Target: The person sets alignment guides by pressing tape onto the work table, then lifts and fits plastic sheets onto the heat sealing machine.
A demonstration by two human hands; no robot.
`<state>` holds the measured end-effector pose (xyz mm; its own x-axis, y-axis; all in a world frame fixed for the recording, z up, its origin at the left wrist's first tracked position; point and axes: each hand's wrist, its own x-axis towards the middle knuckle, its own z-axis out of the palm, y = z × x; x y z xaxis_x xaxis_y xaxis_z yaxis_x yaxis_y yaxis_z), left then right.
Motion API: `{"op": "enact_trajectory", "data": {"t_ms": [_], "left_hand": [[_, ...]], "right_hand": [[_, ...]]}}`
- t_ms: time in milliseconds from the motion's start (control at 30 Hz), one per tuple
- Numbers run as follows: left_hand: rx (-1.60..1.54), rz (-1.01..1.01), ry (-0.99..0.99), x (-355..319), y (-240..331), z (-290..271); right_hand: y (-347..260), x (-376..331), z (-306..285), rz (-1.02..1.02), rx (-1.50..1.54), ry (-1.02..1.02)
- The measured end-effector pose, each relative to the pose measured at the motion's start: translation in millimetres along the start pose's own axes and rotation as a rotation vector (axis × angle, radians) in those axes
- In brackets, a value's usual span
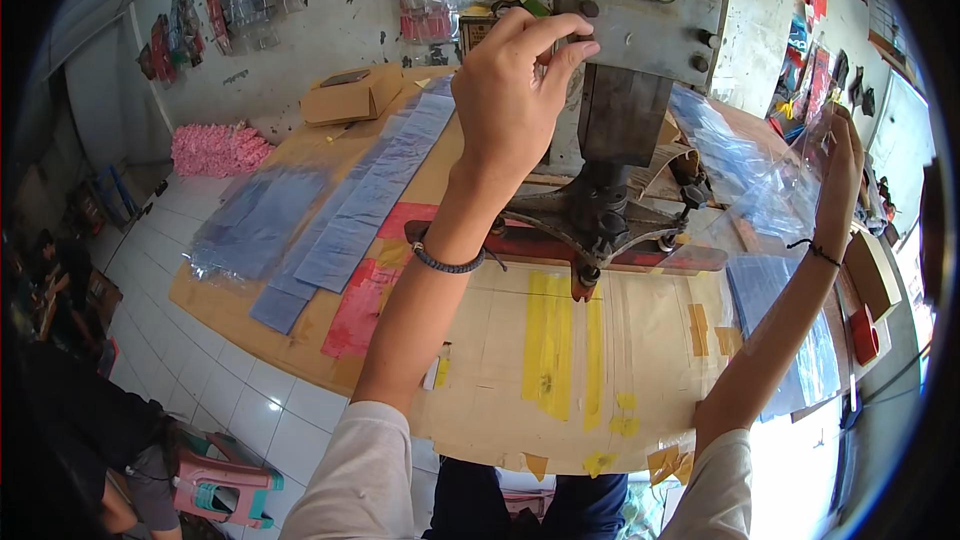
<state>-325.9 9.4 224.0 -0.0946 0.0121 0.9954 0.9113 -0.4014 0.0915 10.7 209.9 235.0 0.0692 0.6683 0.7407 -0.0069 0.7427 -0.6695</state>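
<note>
My left hand (515, 90) is raised in front of the grey metal press (640, 0), thumb and forefinger brought close together beside its bolts. I cannot make out whether anything thin sits between those fingertips. Over on the right, my right hand (845, 150) is closed on a clear plastic sheet (805, 155), its edges hard to see against the piled film. Below the press column, a dark cast bracket (600, 215) carries a long red-edged bar (660, 258) across the work board (480, 340), which bears yellow tape strips (550, 340).
Flat bluish plastic sleeves (375, 190) and a clear stack (260, 215) lie left; more film (730, 150) and sleeves (790, 330) lie right. A cardboard box (350, 95) stands at the back. A pink bundle (218, 148), a plastic stool (230, 480) and another person (90, 430) are left.
</note>
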Motion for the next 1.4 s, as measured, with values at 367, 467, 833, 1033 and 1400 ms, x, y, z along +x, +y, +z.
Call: {"op": "enact_trajectory", "data": {"t_ms": [367, 467, 833, 1033, 1400], "left_hand": [[-0.074, -0.062, 0.088, -3.9, 11.0, 6.8], [-0.042, -0.032, 0.101, -0.9, 5.5, 3.3], [-0.185, -0.098, -0.087, 12.7, 3.2, -16.0], [-0.169, 0.006, -0.259, 14.2, 47.3, -24.7], [-0.685, -0.454, -0.851, -30.6, 136.8, -3.8]], "right_hand": [[4.3, 2.5, -6.6, 0.007, 0.006, 0.01], [4.0, 3.5, -5.7, -0.004, 0.035, 0.012], [-10.1, 0.2, -3.8, -0.011, 0.046, -0.036], [-47.8, -29.9, 27.2, -0.13, 0.046, -0.031], [-131.4, -92.9, 69.7, -0.383, -0.106, -0.577]]}}
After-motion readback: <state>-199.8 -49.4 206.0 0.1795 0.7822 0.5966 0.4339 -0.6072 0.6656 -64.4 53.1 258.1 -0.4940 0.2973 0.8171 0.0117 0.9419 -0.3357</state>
